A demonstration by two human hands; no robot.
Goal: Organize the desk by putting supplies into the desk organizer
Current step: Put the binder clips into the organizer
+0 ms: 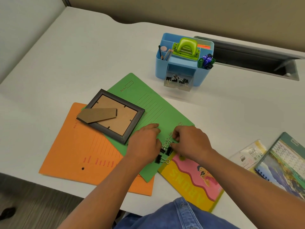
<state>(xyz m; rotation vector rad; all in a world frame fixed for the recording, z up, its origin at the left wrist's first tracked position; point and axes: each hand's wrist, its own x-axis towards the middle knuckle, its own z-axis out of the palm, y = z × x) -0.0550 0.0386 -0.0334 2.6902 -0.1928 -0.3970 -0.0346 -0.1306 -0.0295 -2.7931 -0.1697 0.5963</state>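
Close to the person, small black binder clips (165, 150) lie in a loose pile on the flat green paper folder (148, 104). The right hand (189, 142) has bent fingers and pinches one clip. The left hand (145, 142) curls beside the pile; I cannot tell if it holds any. The clips are little and slippery, so one could drop or get left behind. Farther off, the blue plastic desk organizer (181, 63) has its clear drawer (177, 83) pulled out, with clips inside. A hard bump could tip that drawer.
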